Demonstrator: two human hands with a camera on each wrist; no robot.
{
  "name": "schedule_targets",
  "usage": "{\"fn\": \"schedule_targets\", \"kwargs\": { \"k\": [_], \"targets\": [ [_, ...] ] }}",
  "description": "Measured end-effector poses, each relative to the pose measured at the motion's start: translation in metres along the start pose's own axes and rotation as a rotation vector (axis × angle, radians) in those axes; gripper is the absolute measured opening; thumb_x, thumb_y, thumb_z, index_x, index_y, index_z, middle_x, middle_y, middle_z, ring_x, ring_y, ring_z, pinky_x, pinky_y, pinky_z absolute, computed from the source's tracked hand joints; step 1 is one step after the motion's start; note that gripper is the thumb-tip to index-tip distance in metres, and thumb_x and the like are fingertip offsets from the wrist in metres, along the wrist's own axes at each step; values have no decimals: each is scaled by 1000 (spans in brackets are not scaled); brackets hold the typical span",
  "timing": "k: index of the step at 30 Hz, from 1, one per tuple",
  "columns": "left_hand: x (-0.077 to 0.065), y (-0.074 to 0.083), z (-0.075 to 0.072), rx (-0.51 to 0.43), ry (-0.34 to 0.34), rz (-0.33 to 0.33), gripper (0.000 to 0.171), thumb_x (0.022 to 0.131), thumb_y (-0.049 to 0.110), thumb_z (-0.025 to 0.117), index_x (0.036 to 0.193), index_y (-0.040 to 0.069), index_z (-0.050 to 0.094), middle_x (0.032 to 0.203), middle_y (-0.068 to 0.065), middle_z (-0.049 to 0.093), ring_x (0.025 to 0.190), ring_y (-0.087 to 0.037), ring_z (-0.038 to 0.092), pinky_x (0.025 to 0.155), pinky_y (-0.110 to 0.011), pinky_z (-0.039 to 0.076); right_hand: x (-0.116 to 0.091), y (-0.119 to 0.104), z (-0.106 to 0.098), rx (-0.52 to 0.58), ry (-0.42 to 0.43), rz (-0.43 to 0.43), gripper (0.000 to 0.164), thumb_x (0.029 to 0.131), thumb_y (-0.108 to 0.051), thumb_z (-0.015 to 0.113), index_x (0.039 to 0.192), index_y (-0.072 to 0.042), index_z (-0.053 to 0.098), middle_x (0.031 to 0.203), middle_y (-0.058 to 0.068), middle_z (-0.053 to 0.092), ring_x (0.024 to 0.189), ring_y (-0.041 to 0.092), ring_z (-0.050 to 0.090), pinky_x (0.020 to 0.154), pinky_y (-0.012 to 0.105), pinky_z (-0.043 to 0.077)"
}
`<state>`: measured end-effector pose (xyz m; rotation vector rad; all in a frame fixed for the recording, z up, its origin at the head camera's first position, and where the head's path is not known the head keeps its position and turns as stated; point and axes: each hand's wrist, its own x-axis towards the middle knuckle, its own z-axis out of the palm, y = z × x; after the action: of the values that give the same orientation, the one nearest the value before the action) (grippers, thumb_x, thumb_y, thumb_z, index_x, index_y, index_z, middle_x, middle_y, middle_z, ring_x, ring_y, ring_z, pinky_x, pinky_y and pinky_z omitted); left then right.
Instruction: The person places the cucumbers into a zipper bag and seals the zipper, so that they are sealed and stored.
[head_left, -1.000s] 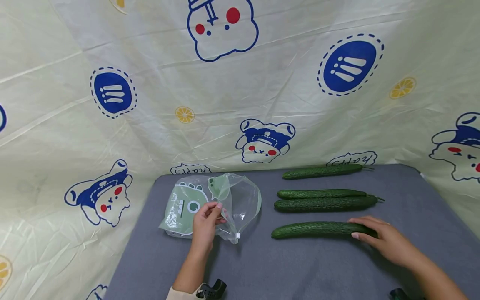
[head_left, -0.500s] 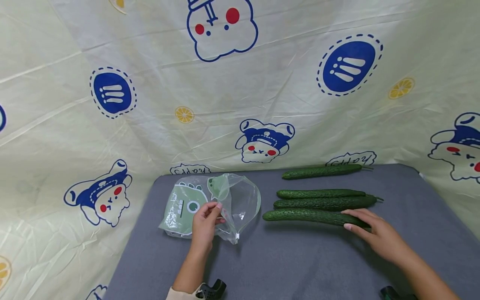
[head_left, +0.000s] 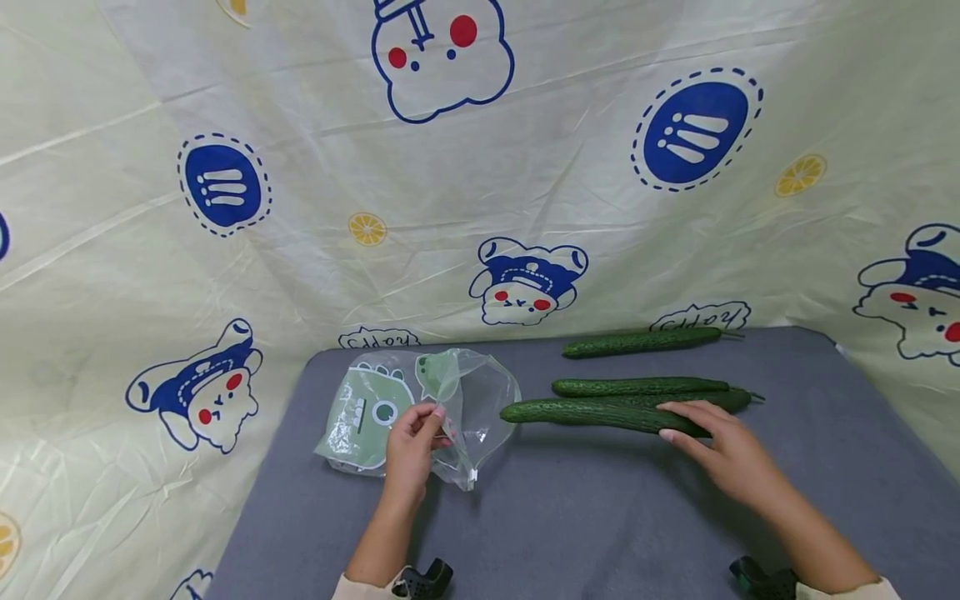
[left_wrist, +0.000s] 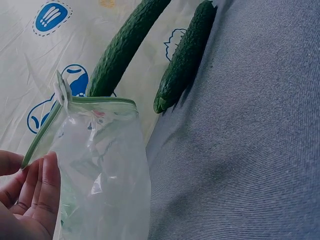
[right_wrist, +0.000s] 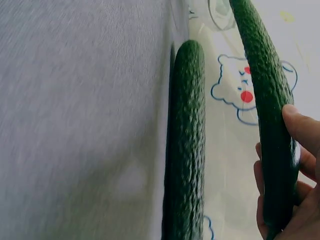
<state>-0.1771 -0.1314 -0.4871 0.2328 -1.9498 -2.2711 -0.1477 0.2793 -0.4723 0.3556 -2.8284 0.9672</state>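
Observation:
My left hand point(head_left: 411, 446) pinches the rim of a clear zip bag point(head_left: 480, 421) with a green cartoon print. The bag's mouth gapes toward the right. My right hand point(head_left: 720, 450) grips a long cucumber point(head_left: 585, 413) near its right end, lifted off the table in the right wrist view. In the left wrist view, the held cucumber's point(left_wrist: 127, 47) far tip is hidden at the bag's green-edged rim; I cannot tell whether it is inside. Two cucumbers lie side by side beyond it, the farther one point(head_left: 637, 386) in plainer sight. Another cucumber point(head_left: 641, 342) rests farther back.
Grey cloth covers the table point(head_left: 570, 525). A pale patterned sheet point(head_left: 300, 275) hangs along its back and sides. Black cameras sit on both wrists, the left camera point(head_left: 427, 579) and the right camera point(head_left: 761, 577).
My right hand has lifted the nearest cucumber and carried it left and away from me, so its tip now reaches the bag's mouth. The left hand has stayed in place on the bag.

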Motion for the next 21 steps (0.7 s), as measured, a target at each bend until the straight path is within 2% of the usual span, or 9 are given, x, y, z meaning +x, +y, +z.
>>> {"fn": "schedule_targets", "kwargs": {
  "k": [9, 21],
  "targets": [
    [-2, -1, 1, -5, -29, 12, 20, 99, 6, 61, 108, -12, 59, 79, -1, 68, 69, -11, 68, 65, -24, 59, 8, -26, 10, 17, 18, -19, 46, 98, -33, 66, 138, -11, 60, 134, 20, 60, 126, 45, 52, 100, 71, 33],
    [-5, -1, 4, -27, -67, 24, 22, 101, 8, 58, 109, -12, 56, 79, -2, 67, 70, -12, 70, 69, -25, 60, 21, -47, 35, -59, 54, -58, 44, 95, -26, 70, 136, -12, 62, 131, 16, 64, 122, 40, 56, 102, 69, 34]
  ]
}}
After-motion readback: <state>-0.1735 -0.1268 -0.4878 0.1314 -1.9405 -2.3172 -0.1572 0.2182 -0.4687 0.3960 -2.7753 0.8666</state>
